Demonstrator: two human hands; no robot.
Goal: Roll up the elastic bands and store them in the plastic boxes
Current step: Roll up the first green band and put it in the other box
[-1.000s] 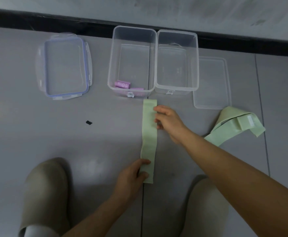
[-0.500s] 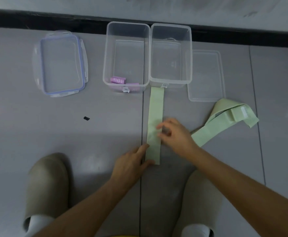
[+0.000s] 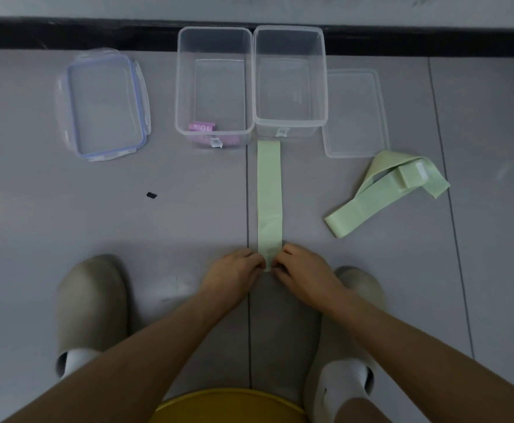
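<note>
Grey floor (image 3: 66, 209) | flat green band (image 3: 269, 193) runs lengthwise straight away from me, far end just beside the empty box (image 3: 290, 123) | left grip (image 3: 234, 270) and right grip (image 3: 304, 270) both pinching its near end, looks like (fingertips half hidden) | roll goes forward, both equally close

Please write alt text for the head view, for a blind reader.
The left hand and right hand pinch the near end of a flat green band. Beyond it, the left box holds purple rolls; the right box is empty.
</note>
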